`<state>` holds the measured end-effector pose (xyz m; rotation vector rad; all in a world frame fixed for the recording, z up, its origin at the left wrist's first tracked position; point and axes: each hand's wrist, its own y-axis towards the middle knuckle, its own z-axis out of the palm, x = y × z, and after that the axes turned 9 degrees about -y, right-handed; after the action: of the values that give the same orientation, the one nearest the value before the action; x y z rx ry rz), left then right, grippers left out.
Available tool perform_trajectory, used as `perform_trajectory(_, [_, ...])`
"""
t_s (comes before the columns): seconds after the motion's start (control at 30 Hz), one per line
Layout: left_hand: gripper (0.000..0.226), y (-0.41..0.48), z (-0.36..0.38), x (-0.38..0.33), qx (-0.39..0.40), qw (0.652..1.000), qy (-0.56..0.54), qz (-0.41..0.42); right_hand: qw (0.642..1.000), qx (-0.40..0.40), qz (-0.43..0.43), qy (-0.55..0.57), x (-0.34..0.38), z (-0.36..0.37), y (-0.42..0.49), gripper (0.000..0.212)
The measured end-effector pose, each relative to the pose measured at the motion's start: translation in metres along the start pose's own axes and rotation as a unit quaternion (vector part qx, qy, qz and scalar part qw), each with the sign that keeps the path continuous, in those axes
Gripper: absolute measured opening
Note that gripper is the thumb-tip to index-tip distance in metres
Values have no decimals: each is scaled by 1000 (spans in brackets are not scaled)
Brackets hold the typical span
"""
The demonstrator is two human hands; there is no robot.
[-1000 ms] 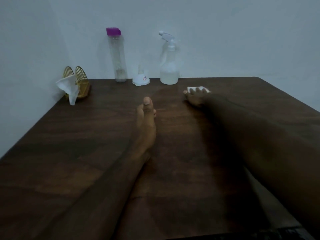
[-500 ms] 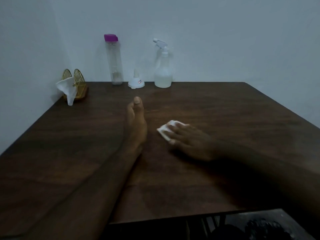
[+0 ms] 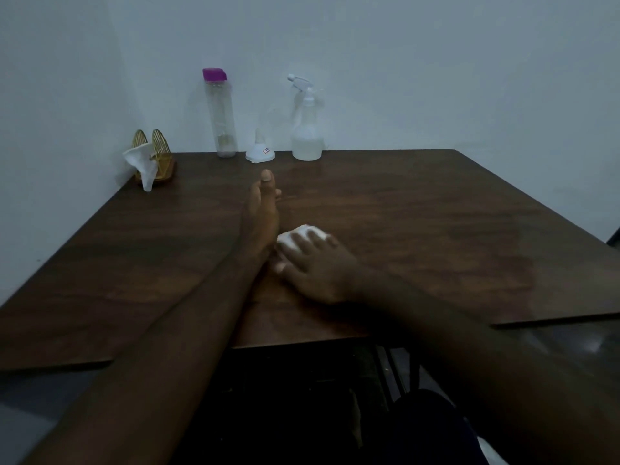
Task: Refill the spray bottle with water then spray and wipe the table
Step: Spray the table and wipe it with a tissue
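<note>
My right hand lies flat on the dark wooden table and presses a folded white tissue under its straight fingers. My left hand rests on its edge just left of the tissue, fingers straight and pointing to the far wall, holding nothing. The clear spray bottle with a white trigger head stands at the table's far edge, part full of water. A tall clear water bottle with a purple cap stands left of it. A white funnel sits upside down between them.
A gold napkin holder with a white napkin hanging from it stands at the far left corner by the wall. Walls close the table's far and left sides. The near table edge runs below my forearms.
My right hand has drawn the tissue from near the far edge back toward me and leftward, up against my left hand. My left hand has stayed in place.
</note>
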<state>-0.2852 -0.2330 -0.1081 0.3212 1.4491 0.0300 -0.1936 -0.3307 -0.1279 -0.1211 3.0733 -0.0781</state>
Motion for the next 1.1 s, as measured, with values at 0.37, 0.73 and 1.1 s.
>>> perform_trajectory(0.37, [63, -17, -2, 1, 97, 989, 103, 35, 991, 9, 135, -22, -111, 9, -121, 96])
perform_trajectory(0.73, [61, -53, 14, 0, 214, 953, 184, 108, 984, -47, 174, -3, -54, 17, -162, 120])
perform_trajectory(1.1, [82, -126, 0, -23, 442, 855, 241, 125, 942, -203, -49, 263, -19, 13, -160, 29])
